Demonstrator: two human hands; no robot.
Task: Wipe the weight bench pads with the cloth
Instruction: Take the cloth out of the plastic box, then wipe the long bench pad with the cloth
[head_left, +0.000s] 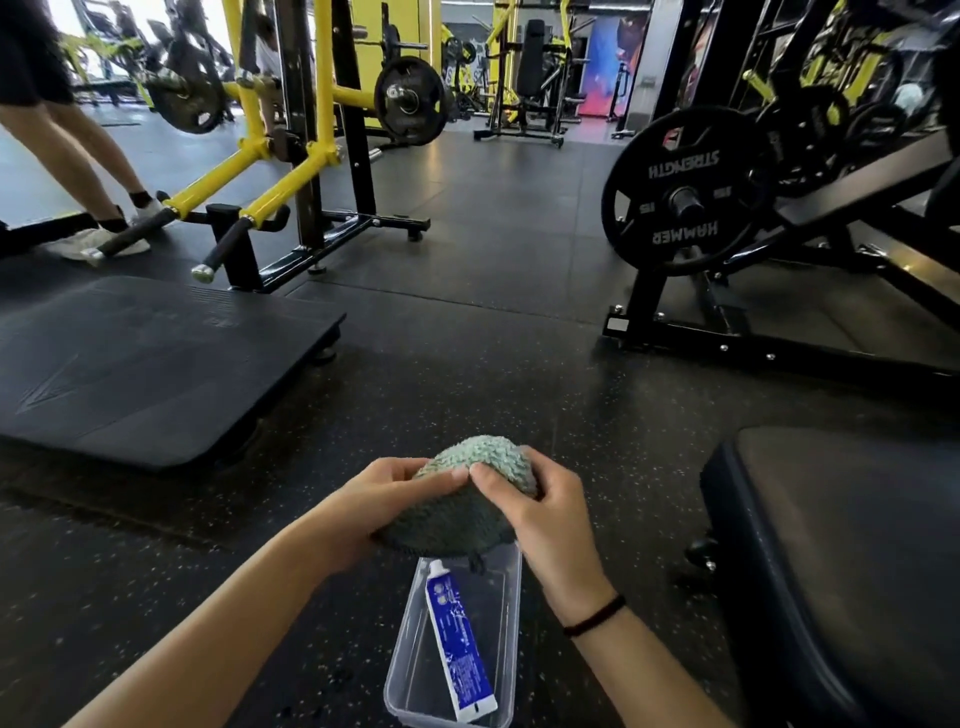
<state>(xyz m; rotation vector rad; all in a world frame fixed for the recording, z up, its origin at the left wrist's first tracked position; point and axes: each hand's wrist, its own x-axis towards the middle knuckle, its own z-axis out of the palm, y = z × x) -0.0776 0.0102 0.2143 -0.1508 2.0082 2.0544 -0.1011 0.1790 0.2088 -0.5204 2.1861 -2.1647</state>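
Cloth (467, 499): a bunched grey-green knitted cloth, held up between both hands over the floor, above the far end of the box; its top is paler, its underside darker, and a short dark tag hangs from its lower edge.
Left hand (387, 501): cupped under and around the cloth's left side, fingers curled shut on it, thumb lying across the top.
Right hand (540, 506): closed on the cloth's right side, thumb pressed on top beside the left thumb, fingers wrapped behind and mostly hidden.
Band (595, 616): a thin black band round the right wrist.
Pad (841, 545): a black bench pad at the lower right, just beside the right forearm and apart from the cloth; neither hand touches it.
Box (402, 660): a clear plastic box on the floor below the hands, between the forearms.
Tube (460, 636): a blue-and-white tube lying lengthwise in the box, white cap toward the cloth.
Floor (467, 364): dark speckled rubber.
Mat (150, 364): a black raised platform at the left, well apart from the hands.
Plate (683, 189): a black weight plate on a machine at the right, lettered backwards.
Rack (283, 171): a yellow and black frame at the far left.
Person (78, 150): bare legs and white shoes at the far left edge, by the rack.
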